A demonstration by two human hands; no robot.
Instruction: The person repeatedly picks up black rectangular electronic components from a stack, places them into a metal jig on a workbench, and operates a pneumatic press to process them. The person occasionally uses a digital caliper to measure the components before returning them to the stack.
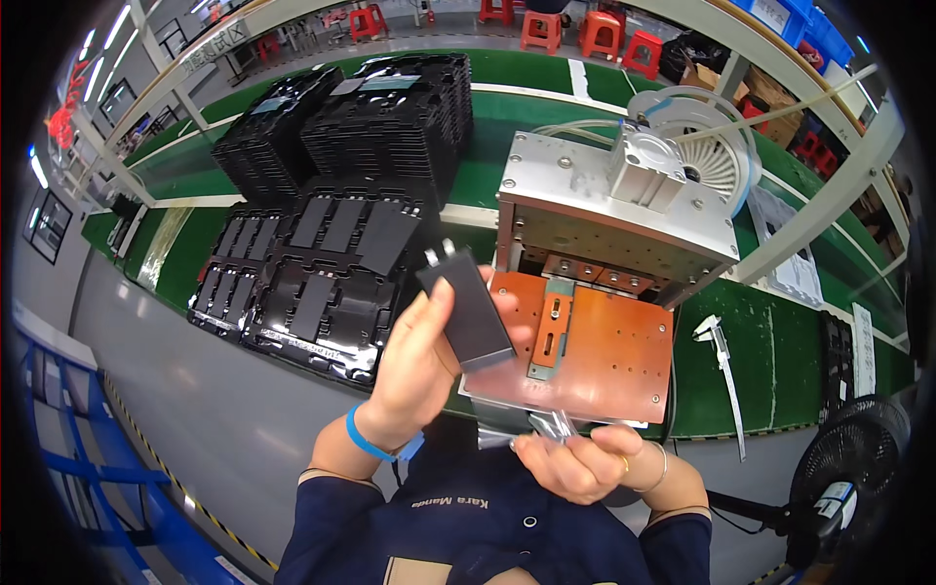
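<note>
With the middle of the view as clock hub: gripping a flat black pouch [473, 317] in the left hand [414, 356], close to the hub, with thumb on the near face and fingers wrapped behind. Metal tabs [448, 248] aimed at about 11 o'clock. Pinching clear film [554, 425] between fingertips of the right hand [585, 466], toward 5 o'clock, just by the near edge of the orange plate [619, 341]. Impossible to tell whether film and plate touch.

Best to draw the film off toward 5 o'clock, away from the silver press [567, 183] at 2 o'clock, and gather every loose end into the palm, lest a scrap lie trapped under something flat. Support the pouch by broad face and long edges. Squeeze lightly: likely to dent or crease under a hard thumb. Spare the tabs any fingertip pressure; thin, and probably quick to bend. Avoid scraping the pouch against the slotted bar [552, 331] on the plate, just to the 4 o'clock side. Hold both hands well clear of the gap under the press. Beware of sweeping an elbow toward the black trays [331, 356] at 8 o'clock, or the caliper [723, 370] on the green surface [687, 380] between 3 and 4 o'clock.
</note>
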